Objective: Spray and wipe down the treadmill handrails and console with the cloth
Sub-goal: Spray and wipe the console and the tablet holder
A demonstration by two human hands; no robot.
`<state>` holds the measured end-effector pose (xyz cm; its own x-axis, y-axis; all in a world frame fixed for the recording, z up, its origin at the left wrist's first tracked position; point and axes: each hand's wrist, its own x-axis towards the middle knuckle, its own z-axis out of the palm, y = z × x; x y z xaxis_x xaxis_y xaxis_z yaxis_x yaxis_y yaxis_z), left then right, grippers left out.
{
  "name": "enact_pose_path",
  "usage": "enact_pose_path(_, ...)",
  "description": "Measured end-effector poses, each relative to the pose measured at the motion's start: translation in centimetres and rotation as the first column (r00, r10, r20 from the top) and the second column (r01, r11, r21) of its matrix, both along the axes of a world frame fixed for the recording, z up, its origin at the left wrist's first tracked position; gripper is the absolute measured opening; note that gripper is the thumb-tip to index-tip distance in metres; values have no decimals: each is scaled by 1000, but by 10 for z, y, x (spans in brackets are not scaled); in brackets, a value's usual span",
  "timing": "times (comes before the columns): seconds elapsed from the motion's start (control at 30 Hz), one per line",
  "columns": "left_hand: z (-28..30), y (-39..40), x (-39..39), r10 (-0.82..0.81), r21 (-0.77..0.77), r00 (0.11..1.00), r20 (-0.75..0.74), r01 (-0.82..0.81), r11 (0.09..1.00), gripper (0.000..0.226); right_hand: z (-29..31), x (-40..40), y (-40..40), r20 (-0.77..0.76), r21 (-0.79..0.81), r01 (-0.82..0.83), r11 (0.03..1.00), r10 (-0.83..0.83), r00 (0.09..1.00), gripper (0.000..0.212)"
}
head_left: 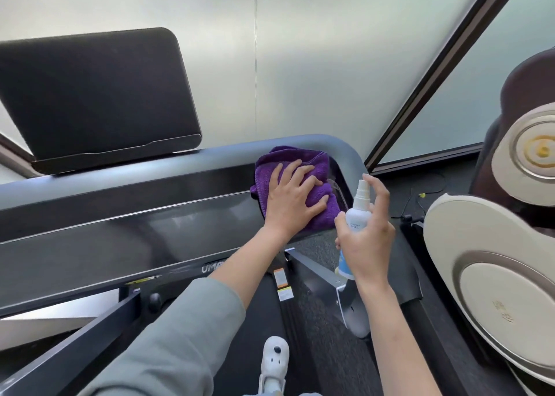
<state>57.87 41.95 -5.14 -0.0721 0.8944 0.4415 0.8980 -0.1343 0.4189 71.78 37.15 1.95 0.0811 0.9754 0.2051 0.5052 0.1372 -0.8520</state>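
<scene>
Head cam, looks fwd/down, close over treadmill console (126, 230).

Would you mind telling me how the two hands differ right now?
The left hand lies flat with fingers spread, pressing the purple cloth onto the console's right end; the right hand is raised beside it, curled round the white spray bottle, forefinger over the nozzle. Both hands are bare.

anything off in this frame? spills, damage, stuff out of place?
Nothing stands out. The left hand presses the purple cloth flat at the right end of the treadmill console; the right hand holds the spray bottle upright. No spill or damage is visible.
</scene>
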Motion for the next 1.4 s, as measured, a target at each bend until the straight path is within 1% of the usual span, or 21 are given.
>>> enact_pose_path(0.23, 0, -41, -63, 31, -15, 999, -25, -31, 999, 36, 3, -38, -15, 35, 4, -69, 998, 69, 997, 64)
enact_pose_path(0.47, 0, -109, -155, 108, -18, 994, -3, -108, 994, 34, 11, -104, -46, 26, 0, -173, 985, 173, 985, 66)
enact_pose_path(0.67, 0, -176, -242, 217, -40, 976, 0, -217, 975, 35, 13, -174, -79, 1, -16, -269, 963, 269, 963, 67)
enact_pose_path(0.87, 1, -240, -325, 373, -49, 927, -33, -374, 926, 39, 14, -250, -113, 0, 1, -368, 930, 368, 930, 67)
enact_pose_path(0.93, 1, -256, -347, 403, -59, 914, -36, -405, 913, 40, 15, -269, -122, 8, 5, -387, 922, 387, 922, 67)
enact_pose_path(1.1, 2, -275, -381, 428, -76, 903, -36, -429, 900, 42, 21, -303, -140, 17, 25, -419, 908, 419, 908, 68)
enact_pose_path(1.23, 2, -287, -401, 398, -74, 916, -43, -400, 913, 43, 25, -318, -150, 13, 39, -438, 898, 438, 899, 69)
enact_pose_path(1.3, 2, -292, -407, 428, -89, 903, -32, -429, 899, 45, 26, -320, -154, 13, 48, -441, 896, 441, 897, 69)
enact_pose_path(1.4, 2, -297, -402, 516, -101, 856, -25, -516, 851, 46, 27, -317, -160, 13, 54, -444, 895, 444, 896, 68)
